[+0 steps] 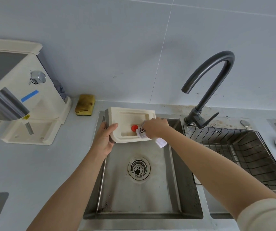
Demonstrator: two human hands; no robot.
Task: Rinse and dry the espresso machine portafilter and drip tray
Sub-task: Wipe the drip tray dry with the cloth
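Left hand (104, 137) grips the drip tray (129, 117) edge; right hand (155, 127) clutches a cloth (141, 132) inside it.

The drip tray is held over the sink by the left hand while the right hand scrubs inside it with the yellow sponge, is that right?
Not quite. The head view shows the right hand wiping inside the drip tray with a pale cloth, not the sponge, which lies on the counter. The left hand does hold the tray over the sink.
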